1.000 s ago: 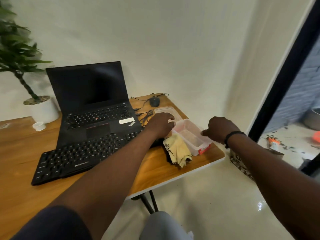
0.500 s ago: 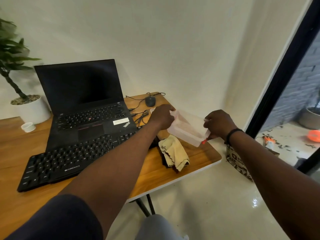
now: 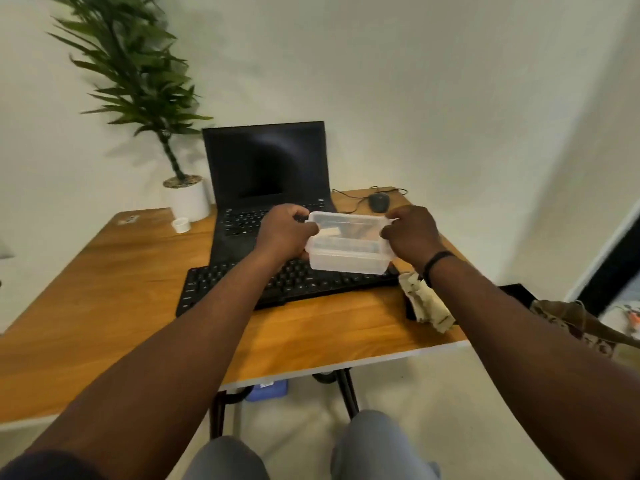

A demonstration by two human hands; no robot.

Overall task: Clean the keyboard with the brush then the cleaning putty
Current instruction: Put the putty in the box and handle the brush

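Note:
A clear plastic container (image 3: pixel 348 251) hangs in the air above the black external keyboard (image 3: pixel 242 285). My left hand (image 3: pixel 285 232) grips its left end with curled fingers. My right hand (image 3: pixel 410 233) grips its right end. A lid seems to sit on top of the container. I cannot make out what is inside. The keyboard lies on the wooden desk (image 3: pixel 131 271) in front of a black open laptop (image 3: pixel 266 178). No brush or putty can be made out.
A yellowish cloth (image 3: pixel 427 304) lies on a dark item at the desk's right edge. A wired mouse (image 3: pixel 378 201) sits behind the container. A potted plant (image 3: pixel 187 199) and a small white cup (image 3: pixel 180 225) stand at the back left. A bag (image 3: pixel 575 327) is to the right.
Both hands lifted the container from the desk's right end and brought it over the keyboard. The camera view swung left, centring the desk.

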